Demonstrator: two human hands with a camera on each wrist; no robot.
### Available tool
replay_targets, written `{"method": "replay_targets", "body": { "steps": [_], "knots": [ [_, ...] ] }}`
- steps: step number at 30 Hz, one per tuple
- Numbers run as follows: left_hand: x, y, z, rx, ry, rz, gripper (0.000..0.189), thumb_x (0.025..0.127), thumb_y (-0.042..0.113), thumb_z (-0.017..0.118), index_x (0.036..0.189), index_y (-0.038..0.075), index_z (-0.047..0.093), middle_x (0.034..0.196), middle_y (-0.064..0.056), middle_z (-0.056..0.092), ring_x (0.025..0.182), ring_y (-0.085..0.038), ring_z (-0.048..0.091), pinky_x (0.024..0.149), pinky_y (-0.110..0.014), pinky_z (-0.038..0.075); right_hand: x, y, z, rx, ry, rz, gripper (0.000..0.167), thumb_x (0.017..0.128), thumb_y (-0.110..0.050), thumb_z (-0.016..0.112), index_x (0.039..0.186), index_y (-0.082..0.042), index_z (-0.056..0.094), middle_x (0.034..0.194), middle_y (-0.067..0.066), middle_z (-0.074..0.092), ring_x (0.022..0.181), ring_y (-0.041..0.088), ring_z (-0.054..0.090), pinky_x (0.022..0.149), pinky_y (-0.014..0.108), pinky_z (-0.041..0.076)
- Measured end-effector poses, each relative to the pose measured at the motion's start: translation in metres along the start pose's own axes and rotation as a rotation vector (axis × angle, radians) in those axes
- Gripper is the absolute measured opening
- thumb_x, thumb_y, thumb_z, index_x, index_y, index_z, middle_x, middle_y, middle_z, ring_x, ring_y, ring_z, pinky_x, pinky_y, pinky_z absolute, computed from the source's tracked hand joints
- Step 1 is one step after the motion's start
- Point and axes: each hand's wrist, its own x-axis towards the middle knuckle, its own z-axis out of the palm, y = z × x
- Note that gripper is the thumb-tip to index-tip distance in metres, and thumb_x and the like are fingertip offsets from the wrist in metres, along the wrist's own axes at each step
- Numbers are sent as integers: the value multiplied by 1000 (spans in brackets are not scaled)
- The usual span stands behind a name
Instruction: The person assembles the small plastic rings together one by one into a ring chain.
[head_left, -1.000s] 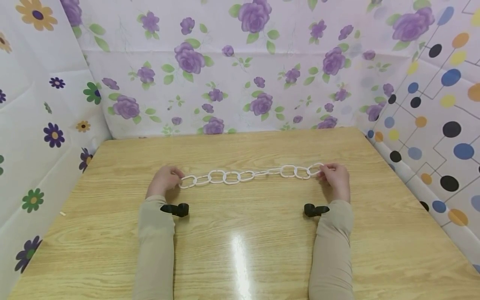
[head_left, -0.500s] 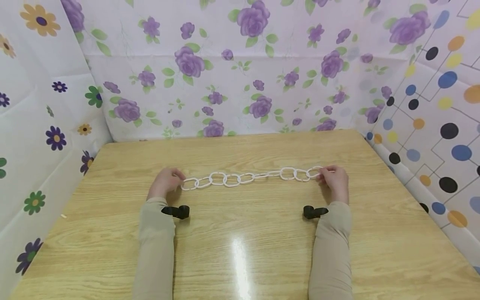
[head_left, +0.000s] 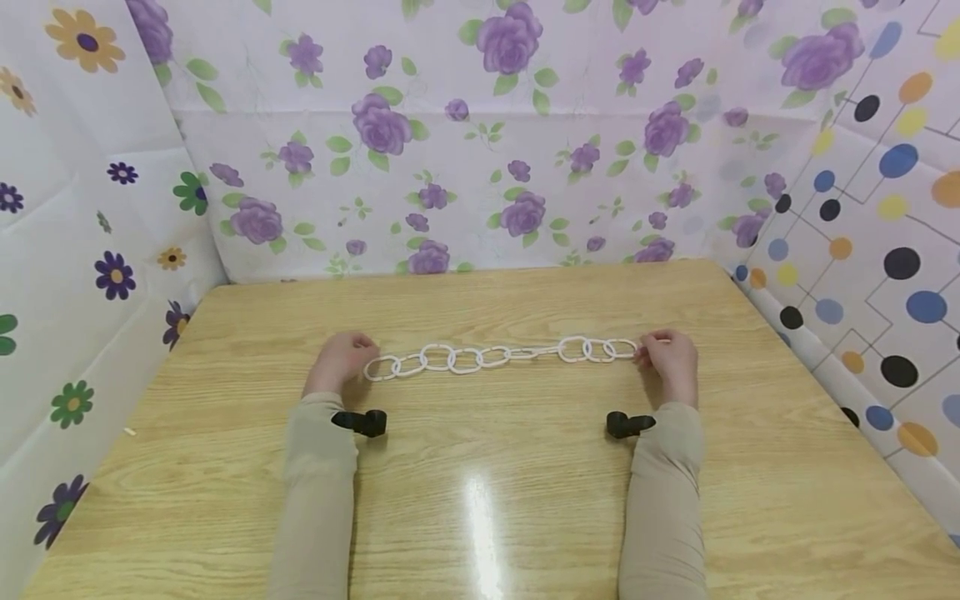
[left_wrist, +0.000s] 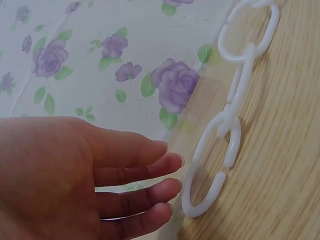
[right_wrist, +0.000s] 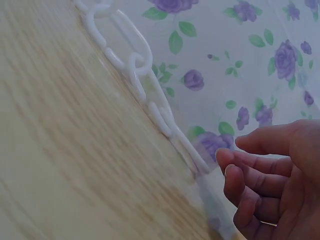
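A white plastic chain (head_left: 452,358) of several oval links stretches from left to right across the wooden table, with some links flat and others on edge. At its left end my left hand (head_left: 341,362) hovers beside the last link; in the left wrist view the slightly bent fingers (left_wrist: 145,197) stop just short of that end link (left_wrist: 226,120) and hold nothing. By the opposite end is my right hand (head_left: 670,360). The right wrist view shows its fingers (right_wrist: 265,182) loosely bent, thumb and forefinger apart, with the chain's end link (right_wrist: 161,120) lying just beyond the fingertips.
The wooden table (head_left: 480,442) is walled by a purple-flowered sheet (head_left: 465,167) behind, a flowered sheet at left and a dotted sheet (head_left: 862,242) at right. A tiny white piece (head_left: 130,432) lies near the left edge. Black camera mounts (head_left: 371,422) stick out from both wrists.
My right hand has let go of the right end link, which has dropped flatter onto the table. My left hand has shifted slightly right and its fingers have come off the left end link.
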Motion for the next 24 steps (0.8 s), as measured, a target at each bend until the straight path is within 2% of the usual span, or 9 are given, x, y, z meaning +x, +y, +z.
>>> {"method": "replay_targets", "body": {
  "steps": [3, 6, 10, 13, 16, 20, 24],
  "knots": [
    [2, 5, 3, 21, 28, 12, 41, 98, 24, 45, 125, -4, 55, 131, -27, 55, 118, -39, 52, 99, -50, 43, -2, -6, 4, -21, 1, -37, 35, 97, -15, 50, 122, 9, 54, 65, -6, 64, 56, 0, 58, 59, 17, 48],
    [4, 11, 7, 40, 50, 7, 39, 98, 26, 45, 124, -2, 55, 128, -25, 57, 113, -37, 55, 97, -50, 44, -3, -12, 11, -77, 0, -98, 34, 97, -14, 50, 120, 9, 56, 75, 9, 70, 58, 2, 59, 59, 16, 46],
    [7, 22, 14, 95, 96, 12, 39, 98, 27, 46, 126, 1, 54, 129, -24, 58, 114, -38, 56, 100, -53, 38, -2, -21, 22, -169, 6, -185, 30, 96, -14, 49, 115, 7, 59, 93, 24, 71, 65, 11, 66, 58, 15, 46],
    [8, 30, 21, 144, 145, 17, 44, 97, 28, 48, 133, 3, 50, 136, -25, 52, 125, -42, 49, 104, -58, 30, -5, -31, 33, -250, 7, -254, 29, 97, -16, 49, 113, 4, 60, 99, 25, 70, 76, 22, 67, 62, 20, 47],
    [7, 38, 29, 184, 190, 26, 50, 98, 32, 49, 140, 5, 43, 144, -26, 42, 133, -45, 38, 107, -60, 25, -10, -44, 46, -321, -8, -320, 27, 98, -17, 48, 113, 2, 60, 102, 23, 69, 86, 30, 64, 70, 31, 48],
    [2, 52, 39, 242, 251, 55, 57, 99, 35, 51, 147, 7, 36, 149, -24, 36, 140, -43, 28, 113, -63, 17, -16, -59, 64, -363, -57, -395, 26, 98, -16, 48, 113, 1, 60, 106, 21, 66, 94, 33, 61, 83, 43, 48],
    [2, 66, 47, 284, 258, 84, 64, 99, 37, 50, 152, 11, 26, 157, -21, 24, 148, -40, 14, 116, -65, 5, -19, -69, 78, -409, -95, -479, 25, 97, -10, 48, 114, 3, 60, 110, 22, 65, 99, 34, 61, 90, 46, 48]
  ]
}}
